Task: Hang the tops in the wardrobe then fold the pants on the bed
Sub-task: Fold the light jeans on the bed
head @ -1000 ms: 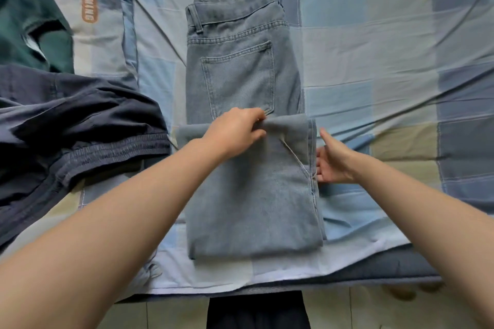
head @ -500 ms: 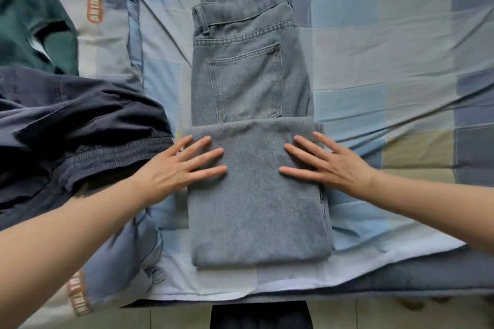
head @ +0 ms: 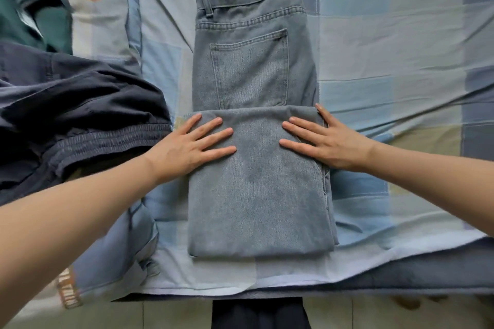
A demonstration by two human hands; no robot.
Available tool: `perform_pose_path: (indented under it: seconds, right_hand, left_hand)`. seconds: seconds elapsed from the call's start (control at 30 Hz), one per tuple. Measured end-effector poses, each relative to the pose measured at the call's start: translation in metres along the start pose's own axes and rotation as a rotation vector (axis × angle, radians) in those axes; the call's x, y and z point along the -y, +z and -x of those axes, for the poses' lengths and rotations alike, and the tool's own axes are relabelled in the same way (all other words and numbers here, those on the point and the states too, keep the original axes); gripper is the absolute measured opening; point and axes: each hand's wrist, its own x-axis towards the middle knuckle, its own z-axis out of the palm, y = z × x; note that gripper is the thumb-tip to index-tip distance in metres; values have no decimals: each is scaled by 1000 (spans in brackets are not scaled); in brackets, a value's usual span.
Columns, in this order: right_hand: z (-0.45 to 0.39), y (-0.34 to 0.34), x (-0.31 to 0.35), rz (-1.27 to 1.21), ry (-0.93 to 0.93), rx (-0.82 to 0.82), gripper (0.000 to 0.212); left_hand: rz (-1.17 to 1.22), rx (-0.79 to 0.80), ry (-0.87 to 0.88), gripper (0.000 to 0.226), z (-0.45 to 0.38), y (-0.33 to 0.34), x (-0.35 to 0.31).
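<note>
Light grey-blue jeans lie on the bed, waistband far from me and back pocket facing up. Their legs are folded up over the lower half, making a flat panel that ends just below the pocket. My left hand rests flat on the left side of that folded panel, fingers spread. My right hand lies flat on its right side near the folded edge, fingers also spread. Neither hand grips the cloth.
Dark navy trousers with an elastic waistband are heaped on the left of the bed. A dark green garment lies at the top left. The patchwork sheet ends at the bed's near edge, with tiled floor below.
One second ago my left hand pinched the folded edge while the right steadied its side. Both hands have since let go and now lie flat on the folded panel.
</note>
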Motion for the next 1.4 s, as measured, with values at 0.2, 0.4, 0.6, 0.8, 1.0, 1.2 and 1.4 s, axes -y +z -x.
perform_pose_path:
  seconds: [0.2,0.4,0.6,0.8,1.0,1.2,1.4]
  right_hand:
    - [22,-24,29,-143,14,82,54]
    - [59,-38,58,-747,12,312,60]
    - [66,-72,72,-1848,801,86,42]
    - [40,-41,105,-2198,1178,135,39]
    - [38,-40,124,-1845,1160,-163,22]
    - [53,-39,128,-1721,1241,-217,14]
    - [35,-44,151,-1136,1422,-74,43]
  left_hand:
    - [184,133,4,58,18,-12,-30]
    - [1055,351,-97,47,39,-33,-65]
    - [1905,261,-976,34,62,-39,-69]
    - [1932,-169,-1274,44,46,-21,-124]
    - [1883,-334,-1277,22,57,-12,-150]
    - [1817,-220,-1158,15,66,-16,-155]
    - [1421,-230,-1350,25,51,-6,-180]
